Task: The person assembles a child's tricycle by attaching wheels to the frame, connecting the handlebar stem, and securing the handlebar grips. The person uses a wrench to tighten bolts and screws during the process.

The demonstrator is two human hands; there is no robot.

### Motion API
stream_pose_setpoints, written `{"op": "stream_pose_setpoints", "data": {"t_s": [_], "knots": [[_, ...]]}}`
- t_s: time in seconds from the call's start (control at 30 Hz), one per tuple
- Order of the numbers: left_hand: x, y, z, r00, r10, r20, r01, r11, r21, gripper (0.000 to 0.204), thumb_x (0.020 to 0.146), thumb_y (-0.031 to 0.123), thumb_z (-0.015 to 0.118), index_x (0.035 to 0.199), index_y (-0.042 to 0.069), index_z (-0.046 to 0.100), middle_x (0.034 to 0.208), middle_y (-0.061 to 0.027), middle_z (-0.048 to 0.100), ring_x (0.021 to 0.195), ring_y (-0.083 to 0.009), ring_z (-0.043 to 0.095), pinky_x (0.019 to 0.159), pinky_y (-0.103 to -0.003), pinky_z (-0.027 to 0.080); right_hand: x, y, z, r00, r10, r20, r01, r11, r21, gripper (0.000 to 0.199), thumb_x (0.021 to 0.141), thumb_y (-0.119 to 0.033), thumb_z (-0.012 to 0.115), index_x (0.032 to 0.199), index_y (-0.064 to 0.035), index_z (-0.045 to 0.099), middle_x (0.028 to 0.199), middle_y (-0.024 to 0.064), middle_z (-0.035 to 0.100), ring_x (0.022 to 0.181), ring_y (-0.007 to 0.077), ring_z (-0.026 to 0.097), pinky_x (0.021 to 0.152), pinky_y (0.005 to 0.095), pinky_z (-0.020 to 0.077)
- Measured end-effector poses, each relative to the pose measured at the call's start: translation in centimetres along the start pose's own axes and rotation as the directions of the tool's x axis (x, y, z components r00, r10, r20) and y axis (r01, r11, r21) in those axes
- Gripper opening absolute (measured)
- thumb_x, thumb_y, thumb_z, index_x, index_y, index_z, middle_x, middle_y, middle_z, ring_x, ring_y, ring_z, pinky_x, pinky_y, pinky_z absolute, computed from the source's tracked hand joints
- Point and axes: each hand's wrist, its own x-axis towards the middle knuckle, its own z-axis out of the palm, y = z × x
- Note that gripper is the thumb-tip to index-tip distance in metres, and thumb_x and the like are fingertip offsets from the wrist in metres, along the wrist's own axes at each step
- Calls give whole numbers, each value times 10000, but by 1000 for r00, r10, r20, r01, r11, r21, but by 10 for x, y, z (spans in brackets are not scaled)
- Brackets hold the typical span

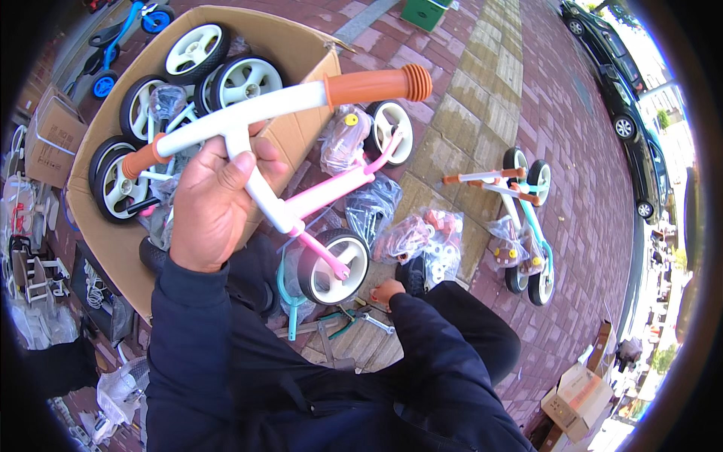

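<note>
My left hand is closed around the white stem of a handlebar with brown grips, raised in front of me. The stem joins a pink balance bike frame with a black-tyred, white wheel at the near end and another wheel at the far end. Low by my shoe, my right hand has its fingers curled; what they hold, if anything, is too small to make out. A wrench and green-handled pliers lie beside it, near a teal fork.
A cardboard box full of wheels and parts stands at left. Bagged parts and bagged small pieces lie on the paving. To the right stands a light-blue balance bike. Cars are parked at far right.
</note>
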Motion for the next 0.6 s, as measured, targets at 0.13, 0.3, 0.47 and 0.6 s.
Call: {"op": "stream_pose_setpoints", "data": {"t_s": [0.13, 0.3, 0.47, 0.6], "knots": [[2, -2, 10, 996, -81, -24, 79, 993, -90, 539, 968, 83, 609, 1437, -68, 391, 1191, -150, 635, 1128, -319, 665, 992, -456, 548, 27, 15, 84, 941, 219, -256, -96, 903, 419, 482, 811, -401, 738, 1080, -7, 670, 1035, 188, 734, 1009, 337, 710, 893, 420, 566], [8, -5, 23, 990, -138, -1, 136, 981, -141, 523, 953, 78, 626, 1417, -38, 413, 1185, -155, 638, 1129, -329, 669, 1032, -483, 527, 36, 16, 45, 993, 89, -80, -78, 988, 130, 307, 876, -329, 665, 882, -25, 709, 830, 171, 735, 822, 301, 737, 720, 379, 590], [5, -9, 22, 991, -134, -7, 130, 971, -200, 432, 946, 77, 636, 1343, 6, 480, 1152, -144, 646, 1105, -331, 669, 996, -494, 539, 5, 1, -101, 838, -262, 479, 47, 909, 415, 307, 849, -107, 611, 1138, -162, 697, 802, 5, 666, 585, 130, 643, 475, 298, 505], [3, -9, 25, 999, -31, -33, 21, 958, -285, 305, 957, 41, 597, 1247, 17, 507, 1131, -128, 620, 1040, -253, 668, 966, -406, 558, -70, -56, -205, 765, -625, 153, 484, 715, 504, 311, 906, -30, 569, 1197, -72, 668, 893, 64, 697, 688, 148, 676, 559, 283, 546]]}}
